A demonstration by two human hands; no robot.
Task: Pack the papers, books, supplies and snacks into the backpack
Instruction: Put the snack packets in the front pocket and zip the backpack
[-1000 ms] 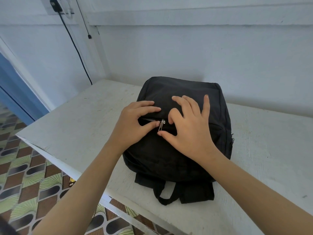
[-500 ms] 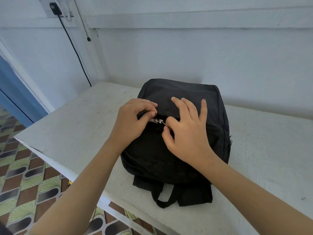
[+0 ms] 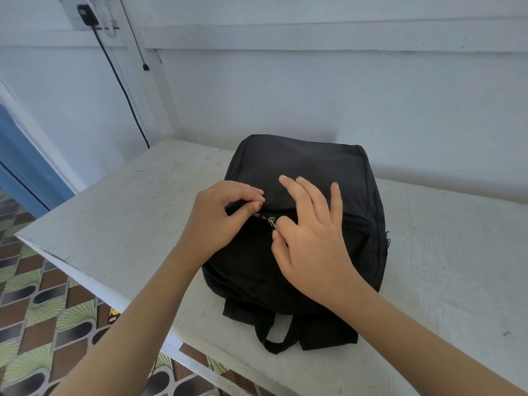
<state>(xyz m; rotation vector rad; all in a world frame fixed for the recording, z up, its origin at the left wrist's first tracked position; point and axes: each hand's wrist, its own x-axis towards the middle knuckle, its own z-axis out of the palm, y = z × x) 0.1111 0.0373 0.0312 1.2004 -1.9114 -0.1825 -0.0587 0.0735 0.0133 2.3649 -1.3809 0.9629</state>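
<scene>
Left hand (image 3: 220,221): pinches backpack (image 3: 300,158) fabric.
Right hand (image 3: 311,247): pinches zipper pull (image 3: 271,222), just beside left fingertips.
Progress: bag bulges; pocket zip part open, closing probably remains.

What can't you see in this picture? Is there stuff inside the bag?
All from the head view:
1. Inside the black backpack: its own fabric hides it, so no papers, books or snacks show.
2. The zipper pull: tiny, partly covered by the right hand pinching it.
3. The zipper's left end: hidden under the left hand, which pinches the fabric there.
4. The wall plug: cut off by the top edge.
</scene>
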